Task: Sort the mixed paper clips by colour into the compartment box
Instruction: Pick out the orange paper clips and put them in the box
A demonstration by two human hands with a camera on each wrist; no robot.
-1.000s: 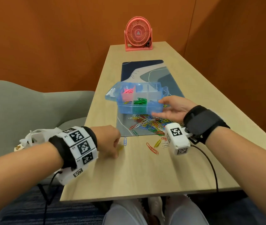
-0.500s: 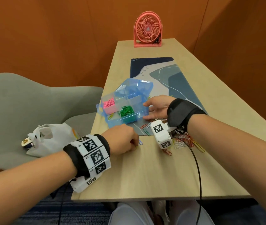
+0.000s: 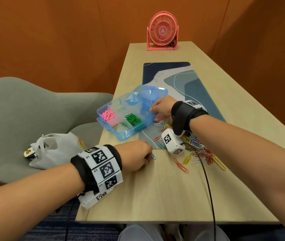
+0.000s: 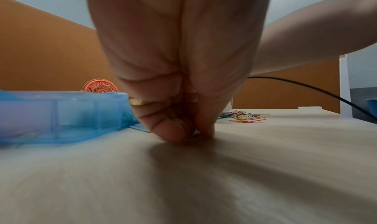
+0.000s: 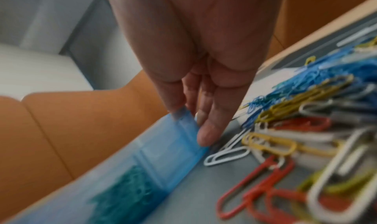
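Observation:
The translucent blue compartment box (image 3: 129, 134) lies open at the table's left edge, holding pink clips (image 3: 107, 115) and green clips (image 3: 132, 119). My right hand (image 3: 153, 113) holds its right end; in the right wrist view the thumb sits over the box (image 5: 163, 155) corner and the fingers (image 5: 204, 139) lie against the end wall. The mixed clip pile (image 3: 199, 145) spreads under my right wrist. My left hand (image 3: 149, 157) is curled on the bare table, its fingertips (image 4: 173, 134) pinching a blue paper clip (image 3: 153, 156) that they mostly hide.
A pink fan (image 3: 162, 31) stands at the table's far end, beyond a patterned desk mat (image 3: 181, 80). A grey chair (image 3: 25, 110) with a white bag (image 3: 58, 150) is left of the table. A black cable (image 3: 206, 180) trails to the front edge. Loose clips (image 3: 180, 165) lie by the mat.
The box has slid left and turned, with my right hand following on its right end. My left hand stays at the blue clip.

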